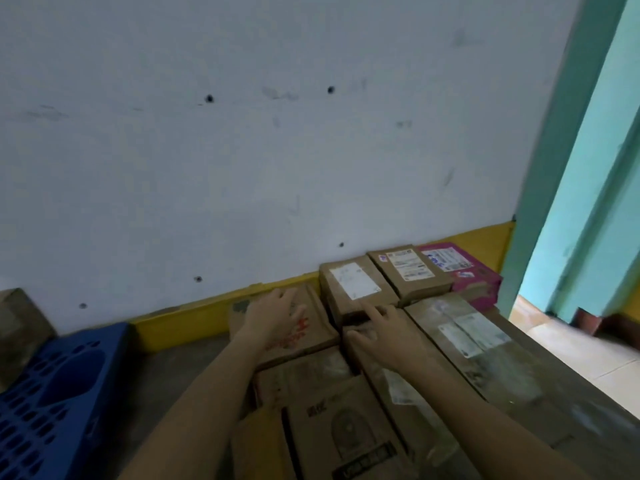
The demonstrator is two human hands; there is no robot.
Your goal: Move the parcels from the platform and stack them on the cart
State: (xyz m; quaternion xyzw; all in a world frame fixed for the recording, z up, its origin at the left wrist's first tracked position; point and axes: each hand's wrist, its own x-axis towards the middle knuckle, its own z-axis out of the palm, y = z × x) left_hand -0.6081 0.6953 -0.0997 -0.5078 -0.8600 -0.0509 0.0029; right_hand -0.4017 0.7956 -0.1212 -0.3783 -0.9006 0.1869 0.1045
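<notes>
Several brown cardboard parcels lie packed side by side in front of me, against the white wall. My left hand rests flat, fingers spread, on a parcel with red print. My right hand lies open on the near edge of a parcel with a white label, its fingertips touching that label's edge. Behind stand another labelled brown parcel and a pink parcel. A long parcel lies to the right. Neither hand grips anything. What the parcels rest on is hidden beneath them.
A blue perforated plastic pallet lies at lower left, with a brown box at its far end. A yellow band runs along the wall's foot. A teal door frame and light tiled floor are at right.
</notes>
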